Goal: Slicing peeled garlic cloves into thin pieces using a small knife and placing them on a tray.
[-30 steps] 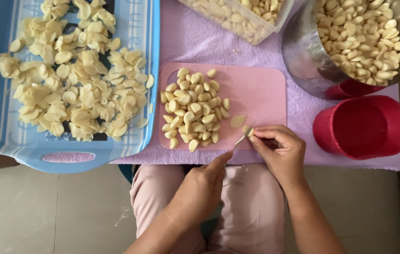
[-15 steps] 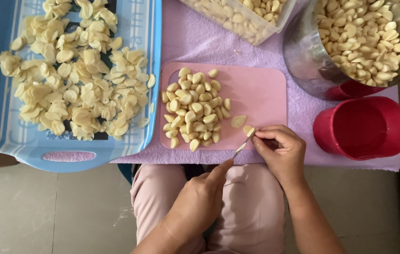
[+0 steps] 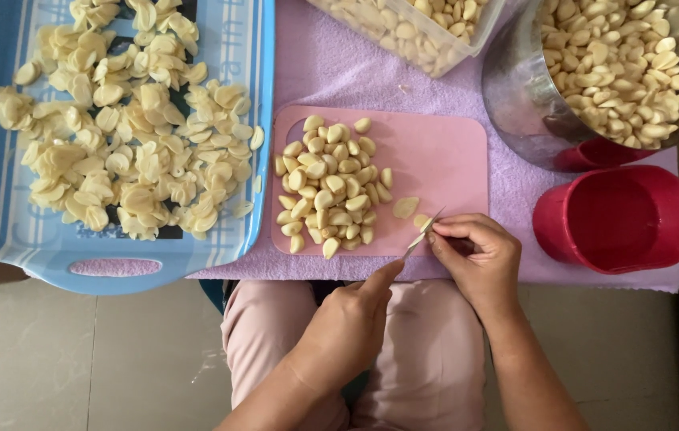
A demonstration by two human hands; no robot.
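Right hand (image 3: 479, 259): clamped on small silver knife (image 3: 423, 233), slicing a clove at pink plastic cutting board (image 3: 443, 152)'s near edge.
Left hand (image 3: 351, 323): loosely curled, holding nothing, forefinger steadying the blade.

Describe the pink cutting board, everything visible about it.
The pink cutting board is a flat rectangle with rounded corners, plastic by its look, lying on a lilac cloth beside a blue tray. A heap of peeled garlic cloves covers its left half; one slice lies apart. The right half is bare. At its near edge the right hand holds a small knife.
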